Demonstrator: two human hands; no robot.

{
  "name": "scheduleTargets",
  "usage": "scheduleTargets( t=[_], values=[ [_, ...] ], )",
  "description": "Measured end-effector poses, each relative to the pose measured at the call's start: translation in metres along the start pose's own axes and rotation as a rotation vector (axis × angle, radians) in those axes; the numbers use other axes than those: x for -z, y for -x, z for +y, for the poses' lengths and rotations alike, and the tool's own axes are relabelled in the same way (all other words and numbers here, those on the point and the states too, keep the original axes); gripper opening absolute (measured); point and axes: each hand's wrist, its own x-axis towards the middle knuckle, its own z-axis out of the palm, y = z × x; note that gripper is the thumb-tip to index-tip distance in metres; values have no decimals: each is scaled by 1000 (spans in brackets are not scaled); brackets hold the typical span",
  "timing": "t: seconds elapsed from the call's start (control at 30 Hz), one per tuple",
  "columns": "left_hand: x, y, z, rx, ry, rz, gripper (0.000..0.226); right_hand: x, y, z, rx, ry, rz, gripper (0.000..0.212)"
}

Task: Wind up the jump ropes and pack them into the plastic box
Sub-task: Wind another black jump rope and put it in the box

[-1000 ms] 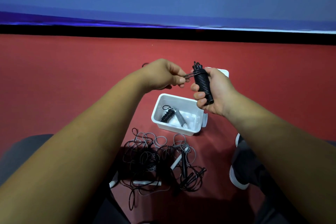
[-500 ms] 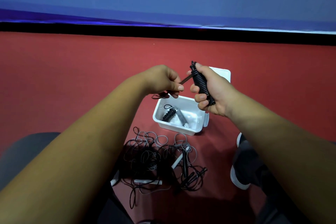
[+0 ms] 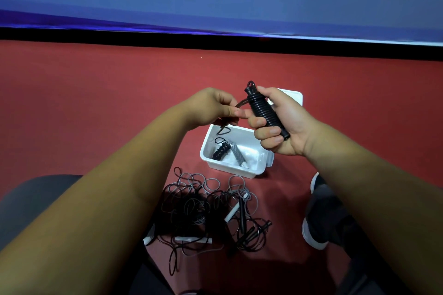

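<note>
My right hand (image 3: 281,122) grips a black jump rope bundle (image 3: 263,109), its cord wound tightly round the handles. My left hand (image 3: 213,108) pinches the loose end of that black cord just left of the bundle, and a short loop hangs below the fingers. Both hands hover above a white plastic box (image 3: 211,163) on the red floor. Inside the box lie a wound black rope (image 3: 220,152) and a wound grey rope (image 3: 237,154). A tangled pile of black and grey ropes (image 3: 206,206) with white handles lies on the floor nearer to me.
A white lid (image 3: 293,98) lies behind the box, mostly hidden by my right hand. My dark shoe (image 3: 318,213) is at the right of the pile. A blue banner with a black strip (image 3: 215,40) borders the red floor at the back.
My left hand has pulled the loose cord end down and closer to the bundle. The right hand tilted the bundle a little; the free cord is shorter.
</note>
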Motion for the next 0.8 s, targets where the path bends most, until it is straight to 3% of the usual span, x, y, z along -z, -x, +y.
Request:
scheduleTargets(
  t=[0.1, 0.23, 0.4, 0.53, 0.67, 0.8],
  values=[
    [-1, 2, 4, -9, 14, -37, 16, 3, 3, 2, -51, 25, -106, 68],
    [-1, 4, 5, -12, -9, -55, 30, 3, 5, 5, -100, 72, -181, 63],
    [2, 6, 9, -84, -43, -33, 10, 2, 7, 7, -164, 164, -233, 55],
    [0, 9, 20, -141, -51, -53, 23, 4, 8, 8, -220, 209, -315, 50],
    [1, 9, 30, -178, -69, -70, 22, 6, 8, 8, -248, 262, -319, 39],
    [3, 8, 38, -187, -187, -22, 21, 5, 4, 10, -294, 377, -217, 35]
  ],
)
